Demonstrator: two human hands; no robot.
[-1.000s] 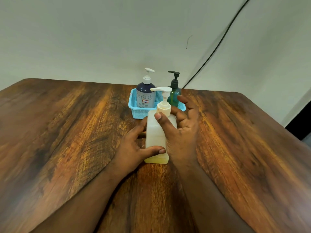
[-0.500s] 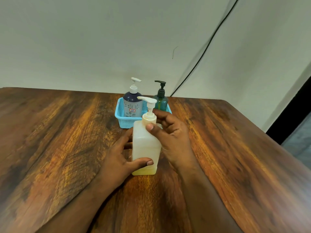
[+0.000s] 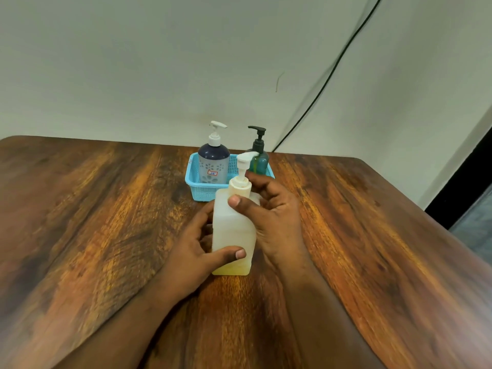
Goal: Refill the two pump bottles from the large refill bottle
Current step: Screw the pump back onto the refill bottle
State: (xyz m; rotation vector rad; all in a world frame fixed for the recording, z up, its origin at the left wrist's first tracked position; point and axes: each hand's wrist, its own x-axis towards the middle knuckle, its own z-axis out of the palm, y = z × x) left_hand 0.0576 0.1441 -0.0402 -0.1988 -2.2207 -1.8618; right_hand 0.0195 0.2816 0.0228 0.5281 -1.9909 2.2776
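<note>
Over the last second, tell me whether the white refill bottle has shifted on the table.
No. The refill bottle stands just in front of the right half of the blue basket, as before; only the camera view has shifted.

Both forearms bare, no sleeves, left hand (image 3: 194,251) ringless.

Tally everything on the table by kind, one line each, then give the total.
Pump bottles: 3 (large pale bottle held by the left hand and right hand; navy bottle and green bottle in the basket)
Baskets: 1 (blue basket)
Total: 4
</note>
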